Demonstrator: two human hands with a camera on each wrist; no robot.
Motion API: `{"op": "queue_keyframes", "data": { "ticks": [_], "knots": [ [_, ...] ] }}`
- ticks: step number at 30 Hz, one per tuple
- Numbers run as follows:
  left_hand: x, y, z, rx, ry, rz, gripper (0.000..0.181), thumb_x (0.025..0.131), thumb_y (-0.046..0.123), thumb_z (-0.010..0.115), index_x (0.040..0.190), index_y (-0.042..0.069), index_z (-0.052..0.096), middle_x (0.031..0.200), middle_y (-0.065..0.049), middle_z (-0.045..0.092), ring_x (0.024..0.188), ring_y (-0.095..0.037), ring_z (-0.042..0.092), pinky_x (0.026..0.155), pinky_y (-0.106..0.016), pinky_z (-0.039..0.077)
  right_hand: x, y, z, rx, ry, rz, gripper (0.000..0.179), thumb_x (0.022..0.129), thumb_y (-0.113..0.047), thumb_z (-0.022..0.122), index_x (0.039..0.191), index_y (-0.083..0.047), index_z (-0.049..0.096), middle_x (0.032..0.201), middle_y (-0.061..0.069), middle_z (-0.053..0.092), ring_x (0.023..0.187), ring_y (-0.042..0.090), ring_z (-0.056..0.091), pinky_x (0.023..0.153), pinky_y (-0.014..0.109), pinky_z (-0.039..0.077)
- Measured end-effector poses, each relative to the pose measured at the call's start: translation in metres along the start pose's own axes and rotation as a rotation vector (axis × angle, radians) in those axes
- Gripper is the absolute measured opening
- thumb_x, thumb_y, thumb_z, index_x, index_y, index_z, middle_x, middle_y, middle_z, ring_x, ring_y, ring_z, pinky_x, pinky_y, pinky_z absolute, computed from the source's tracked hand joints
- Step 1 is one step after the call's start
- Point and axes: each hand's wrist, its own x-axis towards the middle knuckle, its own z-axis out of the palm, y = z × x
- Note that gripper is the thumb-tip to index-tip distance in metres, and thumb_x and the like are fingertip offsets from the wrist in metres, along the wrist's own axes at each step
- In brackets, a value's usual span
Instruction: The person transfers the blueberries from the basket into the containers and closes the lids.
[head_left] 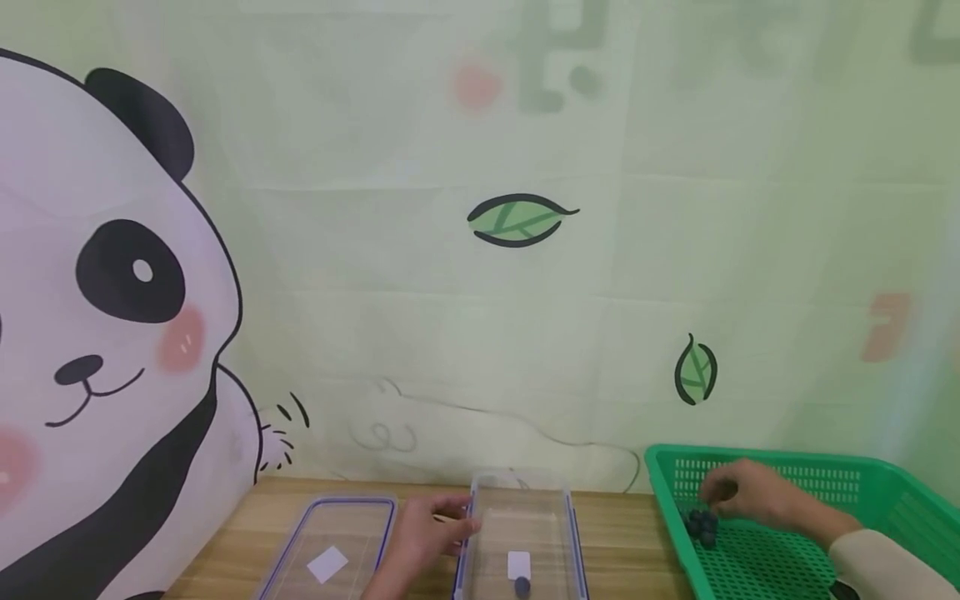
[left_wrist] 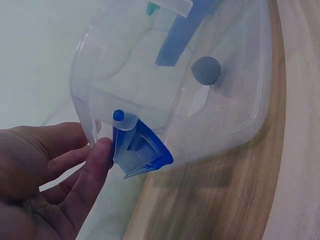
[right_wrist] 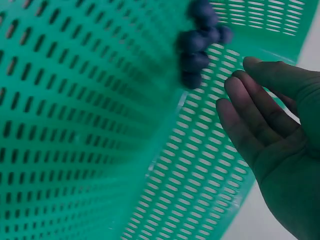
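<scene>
My left hand [head_left: 423, 537] is at the left side of a clear plastic container [head_left: 577, 542], thumb and fingers pinching its wall beside a blue latch [left_wrist: 140, 150] in the left wrist view. Inside lies one blueberry [left_wrist: 206, 70], next to a white paper square [head_left: 518, 564]. Over at the right, my right hand [head_left: 757, 496] reaches into a green perforated basket [head_left: 671, 533]. Its fingers [right_wrist: 237, 95] are loosely bent with nothing between them, just beside a small cluster of blueberries [right_wrist: 195, 50] against the basket's side.
To the left of my left hand lies a clear lid [head_left: 330, 521] with a blue seal, carrying another white square [head_left: 327, 565]. All stand on a wood-grain table [head_left: 622, 550]. A pale green cloth backdrop [head_left: 420, 333] with a panda drawing rises behind it.
</scene>
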Motion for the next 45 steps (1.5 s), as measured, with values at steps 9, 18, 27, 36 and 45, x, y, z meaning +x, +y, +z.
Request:
{"op": "queue_keyframes", "data": {
  "ticks": [9,18,27,36,45],
  "knots": [
    [-0.001,0.003,-0.001,-0.009,0.005,0.015,0.037,0.088,-0.004,0.083,0.123,-0.011,0.072,0.096,-0.009,0.074,0.07,-0.018,0.072,0.064,-0.034,0.067,0.002,0.007,0.009,0.084,-0.071,0.026,0.013,0.086,0.001,0.08,0.098,-0.003,0.077,0.096,0.004,0.074,0.086,0.021,0.068,0.072,0.035,0.062],
    [0.0,0.005,-0.002,-0.003,0.015,-0.002,0.036,0.088,-0.005,0.083,0.122,-0.01,0.073,0.095,-0.009,0.074,0.072,-0.018,0.073,0.064,-0.032,0.067,0.035,0.099,0.021,0.057,-0.161,-0.003,0.016,0.083,-0.023,0.09,0.095,-0.02,0.08,0.094,-0.004,0.074,0.085,0.019,0.069,0.069,0.031,0.062],
    [-0.002,0.003,-0.003,-0.01,0.015,0.01,0.036,0.087,-0.006,0.083,0.122,-0.011,0.072,0.095,-0.01,0.074,0.07,-0.017,0.072,0.064,-0.033,0.067,0.047,0.125,0.028,0.007,-0.176,-0.011,0.021,0.08,-0.034,0.093,0.087,-0.022,0.078,0.088,-0.004,0.073,0.081,0.023,0.067,0.063,0.035,0.059],
    [-0.002,0.001,-0.001,-0.013,0.004,0.017,0.036,0.088,-0.005,0.083,0.122,-0.011,0.072,0.096,-0.009,0.074,0.069,-0.019,0.073,0.064,-0.033,0.067,0.022,0.061,0.018,0.002,-0.081,0.017,0.01,0.086,-0.015,0.085,0.093,-0.014,0.077,0.092,-0.003,0.071,0.084,0.019,0.065,0.068,0.032,0.06],
    [-0.002,-0.001,-0.002,-0.006,0.003,0.012,0.037,0.088,-0.004,0.084,0.122,-0.01,0.073,0.097,-0.009,0.074,0.068,-0.02,0.073,0.063,-0.033,0.067,-0.004,-0.04,-0.014,-0.021,0.095,-0.02,0.009,0.096,-0.011,0.077,0.101,-0.003,0.075,0.095,0.0,0.073,0.087,0.018,0.068,0.071,0.03,0.06]
  ]
}}
